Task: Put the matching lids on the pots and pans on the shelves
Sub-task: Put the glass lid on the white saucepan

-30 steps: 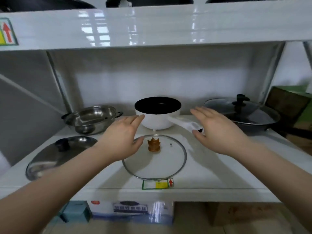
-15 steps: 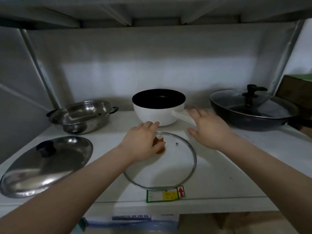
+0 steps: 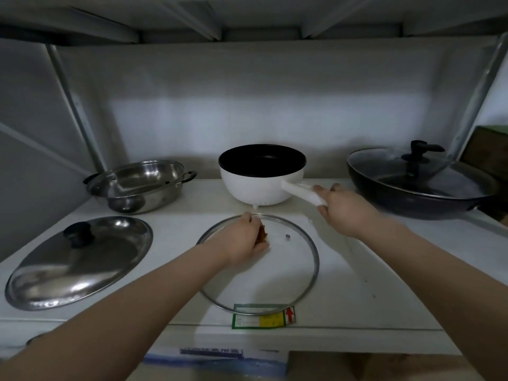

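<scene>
A round glass lid (image 3: 291,273) with a metal rim lies flat on the white shelf (image 3: 384,292) in front of me. My left hand (image 3: 242,240) is closed around its brown knob, which is mostly hidden by the fingers. Behind the lid stands a white saucepan (image 3: 258,180) with a dark inside and no lid. My right hand (image 3: 343,207) holds the end of its white handle (image 3: 299,189). At the left, a steel lid (image 3: 82,259) with a black knob lies in front of an open steel pot (image 3: 137,185).
A black pan (image 3: 420,196) under a glass lid with a black knob stands at the right. Above hangs the underside of the upper shelf (image 3: 247,20). Slanted metal posts (image 3: 74,105) frame both sides. A sticker (image 3: 264,316) marks the front edge.
My head has dropped below the upper shelf and moved closer. My left hand has closed on the glass lid's knob. My right hand has reached onto the saucepan's handle and gripped it.
</scene>
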The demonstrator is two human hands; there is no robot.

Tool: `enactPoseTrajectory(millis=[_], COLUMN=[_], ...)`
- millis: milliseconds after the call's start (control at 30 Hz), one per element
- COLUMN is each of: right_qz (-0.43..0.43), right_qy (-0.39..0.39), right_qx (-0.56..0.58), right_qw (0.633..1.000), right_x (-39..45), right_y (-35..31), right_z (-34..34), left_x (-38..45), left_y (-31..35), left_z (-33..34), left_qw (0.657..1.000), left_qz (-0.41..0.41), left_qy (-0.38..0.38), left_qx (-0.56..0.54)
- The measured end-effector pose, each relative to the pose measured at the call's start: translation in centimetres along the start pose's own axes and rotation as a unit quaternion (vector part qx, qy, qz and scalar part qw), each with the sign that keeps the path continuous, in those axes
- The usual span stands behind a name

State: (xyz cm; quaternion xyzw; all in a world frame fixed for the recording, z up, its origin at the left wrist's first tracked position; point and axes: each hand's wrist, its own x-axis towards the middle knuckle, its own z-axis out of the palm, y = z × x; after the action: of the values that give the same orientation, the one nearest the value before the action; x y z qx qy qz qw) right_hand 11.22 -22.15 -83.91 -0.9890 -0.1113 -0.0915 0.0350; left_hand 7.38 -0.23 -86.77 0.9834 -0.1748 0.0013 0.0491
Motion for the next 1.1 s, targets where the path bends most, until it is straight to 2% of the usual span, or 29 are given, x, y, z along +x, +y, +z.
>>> enactPoseTrajectory(millis=[167, 433, 567, 800, 1100], right_qz=[0.005, 0.000, 0.001, 0.004, 0.002], right_qy=[-0.023, -0.032, -0.032, -0.021, -0.004], right_qx=[0.010, 0.003, 0.013, 0.008, 0.016], right_qw=[1.000, 0.999, 0.999, 1.000, 1.000], right_x=[0.0, 0.2, 0.1, 0.3, 0.4], right_y=[-0.1, -0.3, -0.2, 0.0, 0.0], right_z=[-0.3, -1.0, -0.8, -0.5, -0.5], left_x=[-2.7, -4.5, -2.0, 8.3, 18.6], left_y=[-0.5, -2.1, -2.8, -4.4, -4.2], left_z=[-1.8, -6.7, -9.4, -13.6, -11.6], left_qw=[0.999, 0.985, 0.970, 0.945, 0.962], left_qz=[0.028, 0.049, 0.053, 0.034, -0.032], left_qy=[0.027, 0.164, 0.238, 0.320, 0.227], left_qx=[0.012, 0.005, -0.006, -0.050, -0.149])
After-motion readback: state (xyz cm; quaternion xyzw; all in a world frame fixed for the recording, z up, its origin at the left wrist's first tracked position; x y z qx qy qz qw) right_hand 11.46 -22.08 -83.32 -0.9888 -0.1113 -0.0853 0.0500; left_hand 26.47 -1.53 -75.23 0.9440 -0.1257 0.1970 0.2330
